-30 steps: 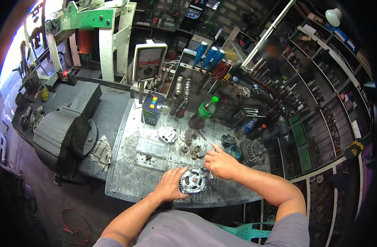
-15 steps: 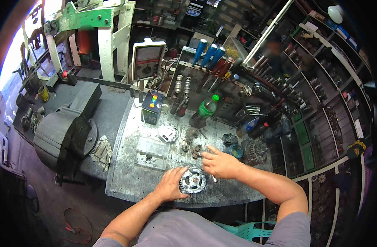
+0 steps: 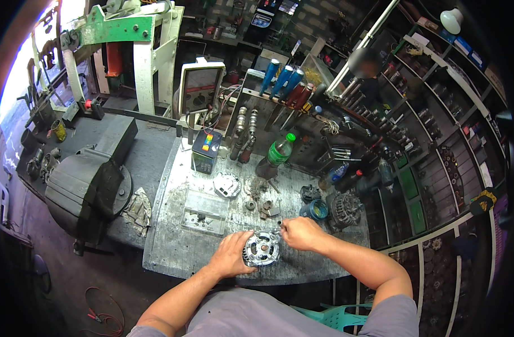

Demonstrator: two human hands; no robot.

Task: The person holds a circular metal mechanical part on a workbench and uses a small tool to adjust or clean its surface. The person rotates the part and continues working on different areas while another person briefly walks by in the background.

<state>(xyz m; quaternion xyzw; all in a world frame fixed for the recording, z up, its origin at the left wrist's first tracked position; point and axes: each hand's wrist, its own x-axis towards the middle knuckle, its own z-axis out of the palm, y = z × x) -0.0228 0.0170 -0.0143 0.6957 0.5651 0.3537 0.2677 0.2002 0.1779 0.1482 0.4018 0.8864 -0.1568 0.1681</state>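
Note:
My left hand (image 3: 232,254) wraps round the left side of an alternator (image 3: 262,248), which rests face up near the bench's front edge. At its upper right, my right hand (image 3: 303,233) is closed in a fist with a slim metal tool in it, mostly hidden by the fingers. The tool's dark tip shows beside the alternator's rim; whether it touches, I cannot tell. Beyond my hands lie small metal parts (image 3: 266,210), a clear plastic tray (image 3: 203,212) with small pieces and a round silver end cover (image 3: 227,185).
Right of my hands stand a blue tub (image 3: 317,209) and another alternator (image 3: 346,210). Farther back are a green-capped bottle (image 3: 279,151), a dark box (image 3: 206,150) and blue-handled screwdrivers (image 3: 282,78) in a rack. A large vise (image 3: 85,180) and a crumpled cloth (image 3: 138,212) are at left.
My right hand has turned and lowered slightly toward the alternator's upper right rim, its fingers now curled tighter. My left hand still steadies the alternator in the same place.

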